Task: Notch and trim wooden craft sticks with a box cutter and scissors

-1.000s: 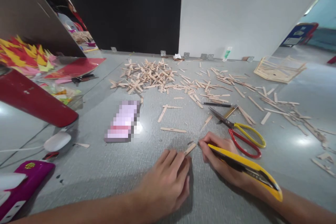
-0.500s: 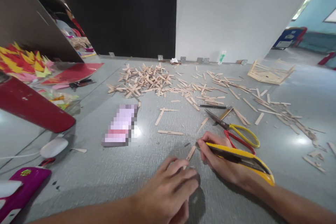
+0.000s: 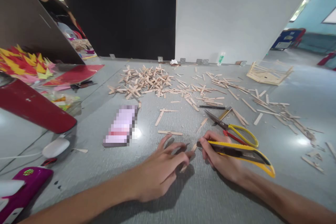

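My right hand (image 3: 217,152) is wrapped round a yellow box cutter (image 3: 244,154), its tip at the upper end of a short wooden craft stick (image 3: 184,168). My left hand (image 3: 164,164) lies low over that stick with its fingers spread, covering the stick's middle. Its uppermost fingertip comes close to another craft stick (image 3: 172,133) lying crosswise on the table. Just beyond my right hand are scissors (image 3: 228,126) with yellow and red handles.
A large heap of craft sticks (image 3: 147,80) lies at the back, with loose ones on the right. A stick frame (image 3: 269,75) stands back right. On the left are a phone (image 3: 122,126), a red bottle (image 3: 36,103) and a purple power strip (image 3: 31,185). A person (image 3: 59,10) is behind the partition.
My left hand has shifted up and left, and its fingers have spread from a curled position. My right hand stays at nearly the same spot with the box cutter.
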Available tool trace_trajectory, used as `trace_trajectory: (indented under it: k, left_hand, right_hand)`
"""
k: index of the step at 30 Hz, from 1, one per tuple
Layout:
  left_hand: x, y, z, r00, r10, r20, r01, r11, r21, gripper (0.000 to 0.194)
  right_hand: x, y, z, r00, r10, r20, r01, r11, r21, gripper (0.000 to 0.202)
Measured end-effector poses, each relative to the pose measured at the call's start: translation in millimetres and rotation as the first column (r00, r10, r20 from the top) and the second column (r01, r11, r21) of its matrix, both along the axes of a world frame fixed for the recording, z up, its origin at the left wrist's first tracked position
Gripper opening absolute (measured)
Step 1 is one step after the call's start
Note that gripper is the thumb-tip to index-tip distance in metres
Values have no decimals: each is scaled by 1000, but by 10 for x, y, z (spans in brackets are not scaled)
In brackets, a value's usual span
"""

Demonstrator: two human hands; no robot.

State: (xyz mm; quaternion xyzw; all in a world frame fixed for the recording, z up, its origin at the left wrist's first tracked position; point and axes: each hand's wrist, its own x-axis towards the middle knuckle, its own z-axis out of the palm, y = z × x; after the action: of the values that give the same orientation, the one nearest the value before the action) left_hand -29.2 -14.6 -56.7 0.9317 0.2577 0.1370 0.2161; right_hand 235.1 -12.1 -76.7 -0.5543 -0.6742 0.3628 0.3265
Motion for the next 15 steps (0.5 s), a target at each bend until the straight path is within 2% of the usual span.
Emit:
trace_trajectory:
  k: [4, 10, 15]
  left_hand:
    - [7, 41, 5, 1000, -16, -8, 16, 1000, 12, 43]
    - [47, -14, 15, 999, 0, -42, 1, 999, 43, 57]
    - [100, -56, -34, 998, -37, -58, 39, 999, 37, 60]
  right_hand:
    - [1, 9, 1, 1000, 6, 4, -6, 1000, 15, 44]
    - [-43, 15, 64, 997, 56, 43, -60, 995, 76, 45]
    - [-3, 29, 15, 984, 117, 135, -132, 985, 108, 40]
